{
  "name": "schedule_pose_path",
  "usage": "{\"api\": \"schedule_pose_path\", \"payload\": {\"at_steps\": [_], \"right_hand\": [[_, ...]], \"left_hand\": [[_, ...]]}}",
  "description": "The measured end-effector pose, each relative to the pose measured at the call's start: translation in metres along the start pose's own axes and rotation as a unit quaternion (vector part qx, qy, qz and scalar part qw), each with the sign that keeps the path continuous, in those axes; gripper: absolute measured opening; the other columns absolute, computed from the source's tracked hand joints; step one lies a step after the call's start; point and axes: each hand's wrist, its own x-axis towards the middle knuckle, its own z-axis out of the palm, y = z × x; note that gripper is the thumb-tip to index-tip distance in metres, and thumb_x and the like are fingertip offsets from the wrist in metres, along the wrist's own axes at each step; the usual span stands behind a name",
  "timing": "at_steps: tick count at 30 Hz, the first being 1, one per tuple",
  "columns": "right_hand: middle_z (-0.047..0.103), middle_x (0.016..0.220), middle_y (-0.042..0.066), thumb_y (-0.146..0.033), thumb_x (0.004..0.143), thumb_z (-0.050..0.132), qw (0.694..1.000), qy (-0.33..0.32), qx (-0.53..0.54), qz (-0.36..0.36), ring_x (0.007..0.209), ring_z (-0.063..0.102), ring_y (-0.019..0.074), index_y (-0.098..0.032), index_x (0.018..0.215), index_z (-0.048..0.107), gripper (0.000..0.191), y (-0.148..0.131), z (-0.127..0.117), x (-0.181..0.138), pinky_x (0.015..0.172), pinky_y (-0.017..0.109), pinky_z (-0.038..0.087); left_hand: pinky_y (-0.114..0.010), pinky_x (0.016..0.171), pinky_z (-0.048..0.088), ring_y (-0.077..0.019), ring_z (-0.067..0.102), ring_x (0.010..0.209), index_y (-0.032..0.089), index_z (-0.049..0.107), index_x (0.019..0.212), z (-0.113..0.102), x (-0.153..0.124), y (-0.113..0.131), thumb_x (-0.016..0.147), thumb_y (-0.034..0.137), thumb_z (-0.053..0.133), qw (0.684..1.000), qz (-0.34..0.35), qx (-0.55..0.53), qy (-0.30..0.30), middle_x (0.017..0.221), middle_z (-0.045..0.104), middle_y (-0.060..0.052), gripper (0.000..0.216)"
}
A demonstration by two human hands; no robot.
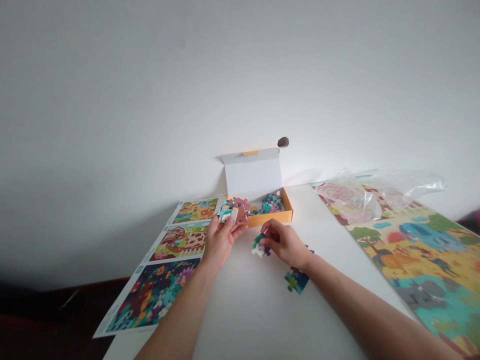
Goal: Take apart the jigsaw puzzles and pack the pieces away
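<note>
Okay, a bunch of puzzle pieces is clutched in the left hand at the left front of the yellow box, while a teal-and-white piece is pinched in the right hand nearer the camera than it.

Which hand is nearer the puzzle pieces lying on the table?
Right. The right hand is just beyond the puzzle pieces; the left hand is farther away, to their left, near the open box.
</note>
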Motion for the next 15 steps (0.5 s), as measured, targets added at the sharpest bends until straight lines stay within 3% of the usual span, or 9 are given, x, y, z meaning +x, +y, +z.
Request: {"api": "schedule_pose_path", "payload": {"at_steps": [2, 4, 8, 12, 15], "right_hand": [[0.053, 0.065, -0.007, -0.029, 0.085, 0.058, 0.992, 0.088, 0.090, 0.013, 0.051, 0.050, 0.0085, -0.022, 0.099, 0.047, 0.020, 0.003, 0.003, 0.004, 0.047, 0.020, 0.038], [0.053, 0.065, -0.008, -0.034, 0.082, 0.062, 0.978, 0.129, 0.162, 0.027, 0.047, 0.053, 0.0097, -0.023, 0.108, 0.044, 0.033, 0.004, 0.004, 0.007, 0.041, 0.021, 0.041], [0.053, 0.064, -0.007, -0.039, 0.075, 0.069, 0.963, 0.124, 0.225, 0.076, 0.050, 0.059, 0.0139, -0.020, 0.120, 0.046, 0.054, 0.001, 0.002, 0.009, 0.042, 0.026, 0.052], [0.054, 0.064, -0.004, -0.044, 0.073, 0.070, 0.970, 0.087, 0.188, 0.125, 0.046, 0.050, 0.0088, -0.015, 0.104, 0.061, 0.043, 0.002, 0.000, 0.009, 0.035, 0.020, 0.047], [0.055, 0.064, -0.004, -0.048, 0.074, 0.068, 0.974, 0.093, 0.163, 0.124, 0.043, 0.046, 0.0067, -0.016, 0.090, 0.062, 0.036, 0.006, 0.000, 0.009, 0.031, 0.018, 0.040]], "left_hand": [[-0.044, 0.083, 0.056, -0.0226, 0.070, 0.088, 0.022, 0.051, 0.099, 0.002, -0.002, 0.000, 0.077, 0.028, 0.071, 1.000, -0.011, 0.013, -0.016, 0.096, 0.069, -0.002, 0.030], [-0.045, 0.083, 0.056, -0.0233, 0.070, 0.090, 0.023, 0.051, 0.107, 0.005, -0.006, -0.002, 0.078, 0.030, 0.071, 0.997, -0.043, 0.032, -0.051, 0.103, 0.069, -0.005, 0.036], [-0.041, 0.074, 0.058, -0.0247, 0.070, 0.085, 0.020, 0.049, 0.114, 0.010, -0.013, -0.006, 0.078, 0.035, 0.070, 0.985, -0.108, 0.066, -0.118, 0.105, 0.068, -0.010, 0.043], [-0.040, 0.072, 0.059, -0.0250, 0.070, 0.087, 0.020, 0.051, 0.113, 0.011, -0.016, -0.008, 0.079, 0.033, 0.069, 0.982, -0.111, 0.073, -0.131, 0.109, 0.066, -0.010, 0.041], [-0.040, 0.070, 0.059, -0.0257, 0.069, 0.089, 0.021, 0.053, 0.113, 0.011, -0.017, -0.008, 0.079, 0.034, 0.068, 0.982, -0.109, 0.084, -0.130, 0.110, 0.066, -0.010, 0.039]]}}
